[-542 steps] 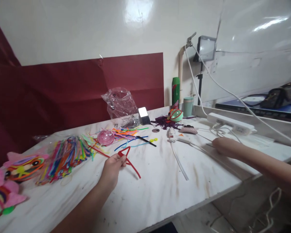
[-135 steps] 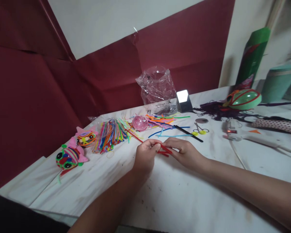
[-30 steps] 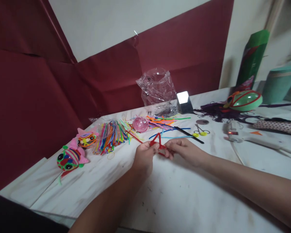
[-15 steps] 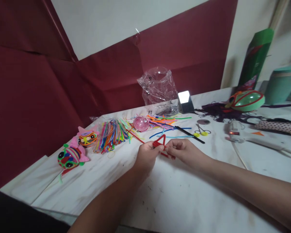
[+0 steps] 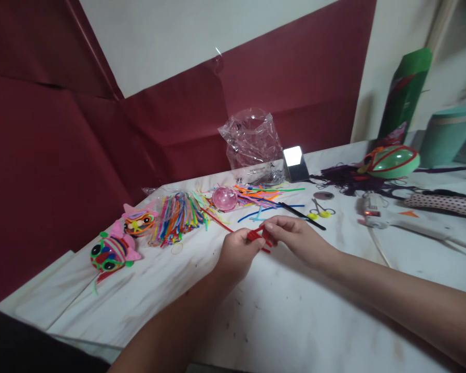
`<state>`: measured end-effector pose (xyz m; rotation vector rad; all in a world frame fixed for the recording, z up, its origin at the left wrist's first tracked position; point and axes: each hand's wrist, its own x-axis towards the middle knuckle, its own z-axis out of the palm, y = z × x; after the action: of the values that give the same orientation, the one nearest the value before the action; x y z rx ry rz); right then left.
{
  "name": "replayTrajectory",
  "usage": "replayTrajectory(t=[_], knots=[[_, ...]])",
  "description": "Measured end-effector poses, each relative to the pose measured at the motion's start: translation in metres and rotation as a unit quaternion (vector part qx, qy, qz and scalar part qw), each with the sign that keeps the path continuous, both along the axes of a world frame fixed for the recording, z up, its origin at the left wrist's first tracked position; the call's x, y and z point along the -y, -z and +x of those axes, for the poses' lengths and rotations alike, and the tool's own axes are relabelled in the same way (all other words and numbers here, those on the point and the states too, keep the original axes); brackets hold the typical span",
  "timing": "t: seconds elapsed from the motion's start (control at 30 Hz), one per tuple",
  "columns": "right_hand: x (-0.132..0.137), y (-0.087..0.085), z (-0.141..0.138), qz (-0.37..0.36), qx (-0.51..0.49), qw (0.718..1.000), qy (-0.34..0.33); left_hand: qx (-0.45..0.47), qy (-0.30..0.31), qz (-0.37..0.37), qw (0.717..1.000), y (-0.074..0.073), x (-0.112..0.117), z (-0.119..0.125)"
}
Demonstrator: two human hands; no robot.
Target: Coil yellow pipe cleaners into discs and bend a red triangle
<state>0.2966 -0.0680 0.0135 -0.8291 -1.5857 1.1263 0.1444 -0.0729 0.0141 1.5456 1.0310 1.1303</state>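
A bent red pipe cleaner (image 5: 253, 235) is pinched between the thumb and fingers of my left hand (image 5: 238, 252), above the middle of the table. The fingertips of my right hand (image 5: 291, 235) close on its upper right part. One red length reaches up and left from my left hand toward the pile. Just behind my hands lie a black pipe cleaner (image 5: 318, 225) and a blue pipe cleaner (image 5: 248, 214). A pink clear half-ball (image 5: 224, 198) rests among loose coloured pipe cleaners (image 5: 264, 194) farther back.
A bundle of pipe cleaners (image 5: 180, 217) and two decorated fish-like figures (image 5: 108, 252) are on the left. Scissors (image 5: 322, 208), a glue gun (image 5: 376, 212) with its cord, and a green balloon-like figure (image 5: 396, 161) lie right. A plastic bag (image 5: 252, 140) stands behind.
My right hand has shifted up along the red pipe cleaner. The triangular loop that stood above my fingers is now folded down. The view has moved slightly.
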Motion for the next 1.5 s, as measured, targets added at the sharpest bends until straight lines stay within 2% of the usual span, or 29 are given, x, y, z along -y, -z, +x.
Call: replayTrajectory(t=[0.2,0.33,0.43,0.53,0.6,0.73,0.93,1.2,1.37,1.5], knots=[[-0.001,0.000,0.002,0.012,0.026,1.000,-0.002,-0.152,-0.019,0.160,0.975,-0.005,0.005,-0.002],[-0.003,0.003,0.004,0.011,0.014,1.000,-0.025,-0.177,-0.017,0.193,0.965,-0.010,0.007,-0.002],[-0.004,0.005,0.005,0.000,0.007,1.000,-0.024,-0.135,-0.007,0.133,0.982,-0.011,0.007,-0.002],[-0.007,0.007,0.004,-0.011,-0.026,0.999,-0.026,-0.030,0.006,0.014,0.999,-0.008,0.002,-0.002],[-0.008,0.007,0.003,-0.026,-0.061,0.997,-0.036,0.047,0.021,-0.028,0.998,-0.004,-0.002,-0.003],[-0.006,0.005,0.000,-0.044,-0.035,0.998,-0.037,0.151,0.048,-0.051,0.986,0.001,-0.007,-0.003],[0.001,0.004,-0.004,-0.025,0.006,0.999,-0.026,0.200,0.038,-0.091,0.975,0.000,-0.010,-0.003],[-0.001,0.005,-0.003,-0.009,-0.069,0.993,-0.092,0.251,0.135,-0.119,0.951,-0.001,-0.008,-0.005],[0.000,0.006,-0.004,-0.009,-0.083,0.992,-0.091,0.269,0.137,-0.127,0.945,-0.003,-0.004,-0.002],[0.002,0.006,-0.005,-0.001,-0.072,0.995,-0.066,0.271,0.109,-0.122,0.949,-0.002,-0.001,0.001]])
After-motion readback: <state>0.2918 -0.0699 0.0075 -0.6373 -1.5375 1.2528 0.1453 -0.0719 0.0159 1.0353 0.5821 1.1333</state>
